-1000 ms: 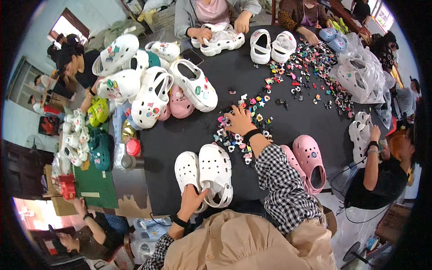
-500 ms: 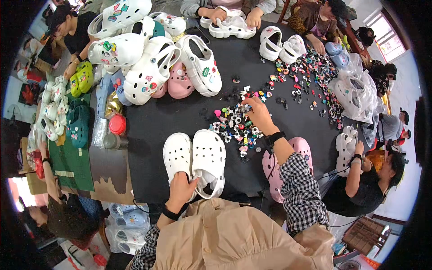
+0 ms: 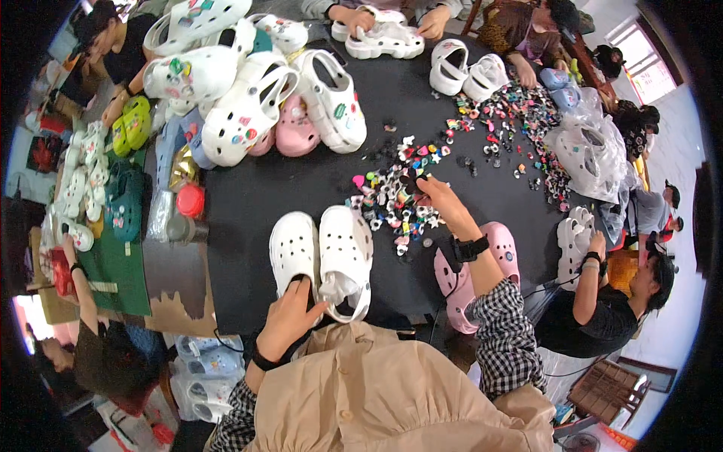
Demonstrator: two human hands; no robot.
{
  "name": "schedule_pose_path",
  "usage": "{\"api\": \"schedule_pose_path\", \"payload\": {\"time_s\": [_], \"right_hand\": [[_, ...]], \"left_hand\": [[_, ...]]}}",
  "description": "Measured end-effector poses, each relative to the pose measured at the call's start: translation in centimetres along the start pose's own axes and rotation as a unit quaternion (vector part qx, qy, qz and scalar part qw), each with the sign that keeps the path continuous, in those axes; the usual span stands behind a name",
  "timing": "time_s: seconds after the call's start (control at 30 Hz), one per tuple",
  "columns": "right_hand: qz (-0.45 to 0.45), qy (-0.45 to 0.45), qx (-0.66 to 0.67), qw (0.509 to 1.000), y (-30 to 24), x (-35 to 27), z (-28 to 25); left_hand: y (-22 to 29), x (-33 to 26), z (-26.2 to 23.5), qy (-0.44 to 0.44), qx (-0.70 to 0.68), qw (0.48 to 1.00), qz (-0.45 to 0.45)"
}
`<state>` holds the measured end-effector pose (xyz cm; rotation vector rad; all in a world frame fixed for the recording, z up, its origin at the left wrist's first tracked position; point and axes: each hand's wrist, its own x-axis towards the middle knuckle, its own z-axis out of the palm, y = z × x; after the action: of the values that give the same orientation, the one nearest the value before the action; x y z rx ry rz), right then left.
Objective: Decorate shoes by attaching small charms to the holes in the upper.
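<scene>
Two white clogs lie side by side on the black table in front of me, toes pointing away. My left hand [image 3: 288, 320] is closed on the heel of the left white clog [image 3: 294, 245], fingers inside its opening and thumb toward the right white clog [image 3: 346, 245]. Crumpled white stuffing shows inside the right one. Beyond them is a loose pile of small coloured shoe charms [image 3: 392, 200]. At the pile's right edge, my right hand [image 3: 446, 205] has its fingertips pinched together among the charms; what they hold, if anything, is too small to tell.
Pink clogs [image 3: 503, 252] lie below my right forearm. A heap of decorated white clogs [image 3: 252, 113] stands at the back left, near a red-lidded jar [image 3: 190, 201]. More charms [image 3: 538, 124] and a bagged clog [image 3: 591, 147] are at the right. Other people work around the table.
My right hand has shifted slightly right and down at the charm pile, its fingers lower among the charms. My left hand stays at the left clog's heel. The whole view has shifted a little.
</scene>
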<state>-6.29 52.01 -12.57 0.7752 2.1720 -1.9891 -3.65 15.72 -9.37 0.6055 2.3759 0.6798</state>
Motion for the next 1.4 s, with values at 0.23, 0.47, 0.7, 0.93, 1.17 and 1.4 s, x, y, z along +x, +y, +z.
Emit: {"api": "schedule_pose_path", "payload": {"time_s": [0.23, 0.47, 0.7, 0.93, 1.17, 1.4], "right_hand": [[-0.235, 0.024, -0.169, 0.957, 1.3, -4.4, 6.4], [-0.36, 0.064, -0.256, 0.895, 3.8, -6.2, 13.0], [-0.294, 0.04, -0.201, 0.934, 3.9, -6.6, 13.5], [-0.265, -0.033, -0.183, 0.946, 2.9, -5.8, 12.6], [-0.297, -0.057, -0.311, 0.901, 1.5, -6.0, 12.6], [-0.338, -0.078, -0.363, 0.865, 0.4, -5.0, 13.4]], "left_hand": [[2.4, -0.8, 0.6, -0.024, -0.6, 0.799, -0.033], [1.6, 1.1, 4.5, -0.069, -0.889, 0.437, -0.121], [2.9, 1.9, 7.4, -0.012, -0.906, 0.424, -0.007], [2.7, 5.8, 9.1, 0.027, -0.88, 0.457, -0.124], [2.3, 6.0, 10.0, 0.038, -0.892, 0.436, -0.112], [1.5, 5.9, 9.6, 0.045, -0.874, 0.466, -0.132]]}}
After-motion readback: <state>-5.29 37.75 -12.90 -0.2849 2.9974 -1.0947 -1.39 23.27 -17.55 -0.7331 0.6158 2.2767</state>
